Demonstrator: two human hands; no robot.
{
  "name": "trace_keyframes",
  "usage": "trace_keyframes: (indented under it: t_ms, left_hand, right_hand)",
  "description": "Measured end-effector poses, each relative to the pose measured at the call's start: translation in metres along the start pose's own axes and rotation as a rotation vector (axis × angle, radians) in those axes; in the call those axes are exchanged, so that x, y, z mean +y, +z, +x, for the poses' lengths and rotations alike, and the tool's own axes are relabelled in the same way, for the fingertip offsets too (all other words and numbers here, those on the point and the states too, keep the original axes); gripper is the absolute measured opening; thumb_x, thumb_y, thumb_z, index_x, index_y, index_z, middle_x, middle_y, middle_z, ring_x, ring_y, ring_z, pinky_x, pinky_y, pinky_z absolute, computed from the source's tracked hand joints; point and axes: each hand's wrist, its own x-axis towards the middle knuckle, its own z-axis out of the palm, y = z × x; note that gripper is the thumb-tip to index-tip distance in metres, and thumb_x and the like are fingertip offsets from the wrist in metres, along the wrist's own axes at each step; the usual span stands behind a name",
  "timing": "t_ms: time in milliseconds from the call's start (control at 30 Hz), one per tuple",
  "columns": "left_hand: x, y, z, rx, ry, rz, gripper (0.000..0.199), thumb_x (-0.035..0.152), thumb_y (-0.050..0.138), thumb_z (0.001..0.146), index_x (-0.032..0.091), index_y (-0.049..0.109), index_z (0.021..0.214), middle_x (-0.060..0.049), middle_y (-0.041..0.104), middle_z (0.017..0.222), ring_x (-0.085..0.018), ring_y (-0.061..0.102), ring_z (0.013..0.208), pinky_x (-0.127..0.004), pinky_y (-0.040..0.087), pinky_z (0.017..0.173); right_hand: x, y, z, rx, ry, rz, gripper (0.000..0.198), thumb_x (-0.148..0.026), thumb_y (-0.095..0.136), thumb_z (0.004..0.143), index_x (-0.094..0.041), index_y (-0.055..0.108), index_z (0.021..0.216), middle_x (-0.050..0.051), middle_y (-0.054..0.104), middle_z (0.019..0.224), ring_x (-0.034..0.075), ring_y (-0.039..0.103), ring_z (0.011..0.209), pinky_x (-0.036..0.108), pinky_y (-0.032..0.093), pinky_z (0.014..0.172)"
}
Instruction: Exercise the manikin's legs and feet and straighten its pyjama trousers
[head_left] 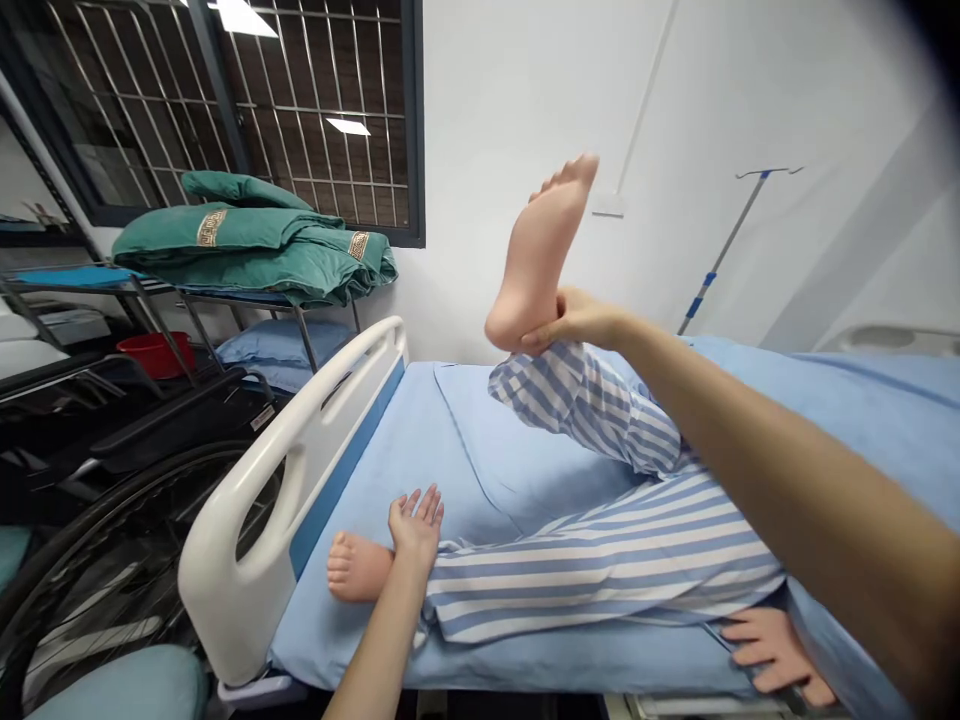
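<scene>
A care manikin in blue-and-white striped trousers [600, 575] lies on the bed. My right hand [581, 318] is wrapped round the ankle of its raised leg, just above the striped cuff. That leg is bent and the raised foot [541, 245] is off the mattress, toes pointing up. Over the ankle of the other leg, my left hand [417, 525] is palm up with its fingers apart, holding nothing. My left wrist crosses beside the lower foot [360, 567], which rests on the sheet; whether it touches is unclear. The manikin's hand [776, 650] lies near the bed's edge.
A white footboard [232, 520] closes the bed's left end. Beyond it stand a wheelchair [142, 540] and a rack with green folded bedding [255, 245]. A red basin [156, 352] sits lower down. An IV pole [720, 260] rises behind the bed.
</scene>
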Motion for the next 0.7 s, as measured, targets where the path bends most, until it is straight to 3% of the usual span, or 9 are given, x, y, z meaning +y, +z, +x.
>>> trace_keyframes:
  t_ms: [100, 167, 233, 333, 433, 533, 700]
  left_hand:
    - [-0.003, 0.018, -0.003, -0.022, 0.017, 0.030, 0.032, 0.037, 0.045, 0.068, 0.018, 0.047, 0.094, -0.014, 0.057, 0.102, -0.019, 0.057, 0.088, -0.030, 0.045, 0.069]
    - [-0.007, 0.020, 0.000, 0.027, 0.016, 0.069, 0.029, 0.037, 0.044, 0.070, 0.018, 0.048, 0.092, -0.012, 0.057, 0.098, -0.018, 0.057, 0.085, -0.029, 0.045, 0.069]
    - [-0.011, 0.012, 0.007, 0.115, -0.003, 0.092, 0.026, 0.037, 0.042, 0.071, 0.019, 0.047, 0.089, -0.011, 0.056, 0.095, -0.017, 0.056, 0.082, -0.028, 0.044, 0.067]
    - [-0.015, -0.006, 0.017, 0.199, -0.028, 0.095, 0.025, 0.039, 0.039, 0.072, 0.020, 0.044, 0.088, -0.010, 0.054, 0.093, -0.016, 0.055, 0.080, -0.028, 0.043, 0.064]
    - [-0.017, -0.016, 0.024, 0.198, -0.029, 0.085, 0.027, 0.042, 0.039, 0.072, 0.021, 0.044, 0.088, -0.009, 0.054, 0.091, -0.016, 0.054, 0.080, -0.028, 0.043, 0.064]
    - [-0.016, -0.016, 0.025, 0.192, -0.040, 0.071, 0.030, 0.045, 0.038, 0.072, 0.021, 0.044, 0.089, -0.009, 0.055, 0.091, -0.017, 0.054, 0.079, -0.029, 0.043, 0.064]
    - [-0.015, -0.017, 0.025, 0.137, -0.038, 0.039, 0.033, 0.047, 0.036, 0.074, 0.020, 0.045, 0.090, -0.010, 0.057, 0.091, -0.017, 0.055, 0.078, -0.029, 0.043, 0.064]
  right_hand:
    - [-0.008, -0.033, -0.015, 0.065, -0.032, 0.005, 0.053, -0.030, 0.073, 0.055, -0.009, 0.057, 0.102, 0.008, 0.063, 0.095, 0.020, 0.059, 0.085, 0.032, 0.051, 0.075]
    - [-0.011, -0.053, -0.025, 0.089, -0.060, -0.004, 0.048, -0.033, 0.067, 0.064, -0.009, 0.056, 0.103, 0.008, 0.061, 0.100, 0.018, 0.058, 0.090, 0.029, 0.048, 0.078]
    - [-0.014, -0.068, -0.034, 0.107, -0.081, -0.005, 0.046, -0.034, 0.065, 0.065, -0.010, 0.056, 0.103, 0.007, 0.061, 0.100, 0.018, 0.057, 0.091, 0.028, 0.048, 0.079]
    - [-0.017, -0.073, -0.039, 0.132, -0.090, 0.010, 0.050, -0.034, 0.072, 0.056, -0.013, 0.058, 0.100, 0.006, 0.063, 0.094, 0.022, 0.058, 0.089, 0.032, 0.051, 0.076]
    - [-0.016, -0.057, -0.031, 0.146, -0.063, 0.011, 0.054, -0.032, 0.075, 0.052, -0.012, 0.058, 0.099, 0.007, 0.064, 0.089, 0.023, 0.060, 0.083, 0.036, 0.051, 0.074]
    - [-0.008, -0.026, -0.012, 0.110, -0.015, -0.009, 0.057, -0.032, 0.076, 0.049, -0.010, 0.058, 0.098, 0.008, 0.065, 0.085, 0.022, 0.061, 0.078, 0.034, 0.052, 0.070]
    - [0.024, 0.048, 0.025, -0.156, 0.050, -0.047, 0.055, -0.038, 0.072, 0.053, -0.011, 0.057, 0.099, 0.006, 0.065, 0.078, 0.018, 0.060, 0.069, 0.027, 0.050, 0.059]
